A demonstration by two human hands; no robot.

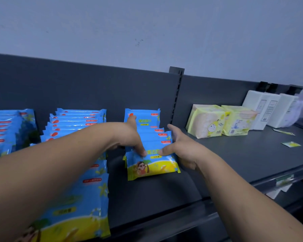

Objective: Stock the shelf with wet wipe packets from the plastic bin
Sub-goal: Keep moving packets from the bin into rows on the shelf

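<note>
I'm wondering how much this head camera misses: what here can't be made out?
Head view only:
- Plastic bin: outside the frame.
- Leftmost packet row: cut off by the left edge.
- Middle packet row: its centre is hidden behind the left forearm, and its nearest packets are blurred.
- Held packets: count unclear, partly covered by the left hand and right hand.
- White bottles: labels too small and blurred to read.
</note>
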